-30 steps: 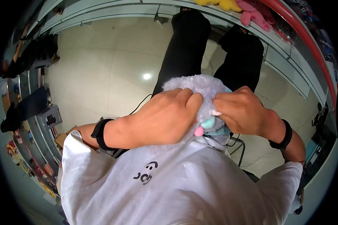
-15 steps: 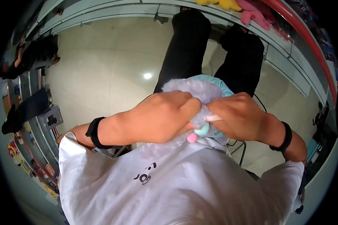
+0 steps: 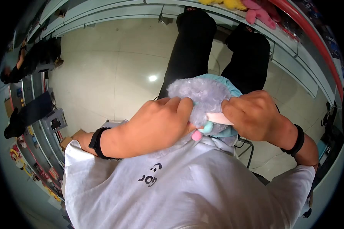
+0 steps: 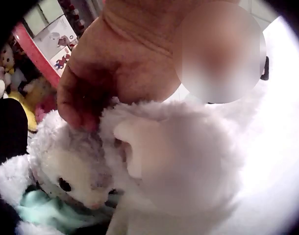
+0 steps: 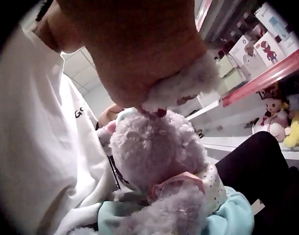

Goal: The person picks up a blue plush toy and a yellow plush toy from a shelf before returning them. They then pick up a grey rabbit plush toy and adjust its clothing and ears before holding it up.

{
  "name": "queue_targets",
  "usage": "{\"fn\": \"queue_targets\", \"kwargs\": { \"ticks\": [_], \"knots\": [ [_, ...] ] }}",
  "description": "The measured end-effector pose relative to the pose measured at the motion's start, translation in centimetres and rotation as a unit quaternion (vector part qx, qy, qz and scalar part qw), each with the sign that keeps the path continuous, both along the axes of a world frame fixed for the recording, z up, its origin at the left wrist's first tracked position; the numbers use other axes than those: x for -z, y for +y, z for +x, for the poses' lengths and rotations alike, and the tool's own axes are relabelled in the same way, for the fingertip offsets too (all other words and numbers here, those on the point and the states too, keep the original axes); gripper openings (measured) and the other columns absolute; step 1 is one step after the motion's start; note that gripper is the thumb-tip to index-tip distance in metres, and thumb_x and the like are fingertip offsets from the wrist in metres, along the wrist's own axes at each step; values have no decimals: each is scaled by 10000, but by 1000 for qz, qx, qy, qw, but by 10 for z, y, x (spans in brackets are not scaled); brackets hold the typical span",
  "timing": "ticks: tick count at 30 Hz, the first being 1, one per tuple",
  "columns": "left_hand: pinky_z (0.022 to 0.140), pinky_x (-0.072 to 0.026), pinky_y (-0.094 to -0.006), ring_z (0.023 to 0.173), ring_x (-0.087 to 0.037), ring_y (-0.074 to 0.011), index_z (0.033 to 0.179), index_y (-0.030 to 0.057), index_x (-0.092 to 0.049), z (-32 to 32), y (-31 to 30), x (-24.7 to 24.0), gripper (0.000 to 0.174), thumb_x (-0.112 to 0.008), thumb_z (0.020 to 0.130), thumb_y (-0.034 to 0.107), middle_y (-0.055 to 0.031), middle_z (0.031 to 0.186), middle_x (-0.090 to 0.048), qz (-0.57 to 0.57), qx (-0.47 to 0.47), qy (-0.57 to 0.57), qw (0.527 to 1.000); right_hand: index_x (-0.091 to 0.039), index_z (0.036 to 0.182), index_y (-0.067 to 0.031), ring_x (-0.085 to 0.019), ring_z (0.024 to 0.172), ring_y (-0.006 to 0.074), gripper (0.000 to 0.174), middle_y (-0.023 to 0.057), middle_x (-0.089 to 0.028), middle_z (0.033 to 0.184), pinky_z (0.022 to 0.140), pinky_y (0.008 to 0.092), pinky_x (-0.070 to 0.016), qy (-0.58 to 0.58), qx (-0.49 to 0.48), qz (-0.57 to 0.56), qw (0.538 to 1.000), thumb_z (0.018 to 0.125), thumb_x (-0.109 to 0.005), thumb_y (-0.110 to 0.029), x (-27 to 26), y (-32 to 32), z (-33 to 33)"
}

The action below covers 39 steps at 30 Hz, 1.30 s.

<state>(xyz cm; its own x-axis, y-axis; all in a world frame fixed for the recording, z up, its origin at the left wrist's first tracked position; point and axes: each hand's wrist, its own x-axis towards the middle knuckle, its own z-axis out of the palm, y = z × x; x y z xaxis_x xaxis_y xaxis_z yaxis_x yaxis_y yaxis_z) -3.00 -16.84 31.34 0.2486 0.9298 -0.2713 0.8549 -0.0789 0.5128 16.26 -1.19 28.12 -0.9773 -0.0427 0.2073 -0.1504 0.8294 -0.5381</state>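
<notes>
A fluffy lavender plush toy (image 3: 197, 89) in teal cloth (image 3: 227, 84) sits against the shirt, over the lap. Curled fingers of my left hand (image 3: 153, 126) grip fur on its left side. My right hand (image 3: 252, 116) pinches the far end of a pale pink piece (image 3: 218, 118). Below it hang a teal ball (image 3: 207, 128) and a pink ball (image 3: 197, 135). In the left wrist view, the toy's face with a black eye (image 4: 65, 184) is beneath my left hand (image 4: 125, 63). Fur (image 5: 188, 85) sticks out beside my right hand (image 5: 139, 54); its fingertips are mostly hidden.
White shelving (image 3: 118, 17) runs along the top, with yellow (image 3: 233, 4) and pink (image 3: 262, 17) plush toys at the upper right. Another person (image 3: 38, 57) is at the far left, near a grey stool (image 3: 55, 120). Dark-trousered legs (image 3: 191, 45) extend forward over the tiled floor.
The hands have moved apart, the left toward the left and the right toward the right. More of the pale pink piece shows between them. More teal cloth is visible than at first.
</notes>
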Motion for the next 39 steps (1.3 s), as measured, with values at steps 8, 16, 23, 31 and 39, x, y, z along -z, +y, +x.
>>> {"fn": "queue_targets", "kwargs": {
  "ticks": [8, 16, 23, 31, 39],
  "knots": [
    [604, -487, -370, 698, -555, -307, 849, -55, -456, 5, -13, 19, 268, -616, 764, 143, -173, 773, -502, 32, 7, -94, 995, -567, 754, -42, -551, 438, 170, 126, 41, -483, 531, 372, 288, -398, -11, -49, -5, 999, 773, -580, -166, 3, -1, -7],
    [610, -470, -404, 702, -541, -329, 888, -49, -473, 13, -20, 30, 305, -624, 795, 199, -178, 781, -507, 35, -4, -156, 987, -577, 755, -38, -573, 443, 189, 107, 69, -539, 542, 372, 296, -413, -38, -109, -27, 993, 768, -592, -143, 7, -2, -8],
    [599, -466, -402, 685, -533, -332, 892, -54, -478, 19, -26, 34, 355, -601, 844, 274, -177, 767, -496, 54, -27, -164, 985, -584, 765, -36, -575, 446, 194, 93, 74, -546, 546, 382, 291, -421, -58, -105, -54, 991, 785, -589, -126, 12, -9, -4],
    [570, -454, -386, 655, -514, -329, 885, -56, -472, 16, -22, 26, 369, -607, 849, 286, -170, 746, -473, 34, -19, -209, 977, -581, 766, -44, -551, 447, 194, 46, 61, -524, 533, 413, 300, -425, -13, -119, -154, 981, 774, -604, -83, 30, -15, -4],
    [612, -470, -387, 692, -529, -341, 921, -56, -478, 5, -20, 18, 318, -620, 835, 216, -193, 807, -486, 22, -60, -226, 972, -574, 806, -6, -581, 487, 240, 133, 100, -577, 599, 464, 328, -470, 64, -43, -324, 943, 694, -646, -7, 36, -23, 5]
  ]
}}
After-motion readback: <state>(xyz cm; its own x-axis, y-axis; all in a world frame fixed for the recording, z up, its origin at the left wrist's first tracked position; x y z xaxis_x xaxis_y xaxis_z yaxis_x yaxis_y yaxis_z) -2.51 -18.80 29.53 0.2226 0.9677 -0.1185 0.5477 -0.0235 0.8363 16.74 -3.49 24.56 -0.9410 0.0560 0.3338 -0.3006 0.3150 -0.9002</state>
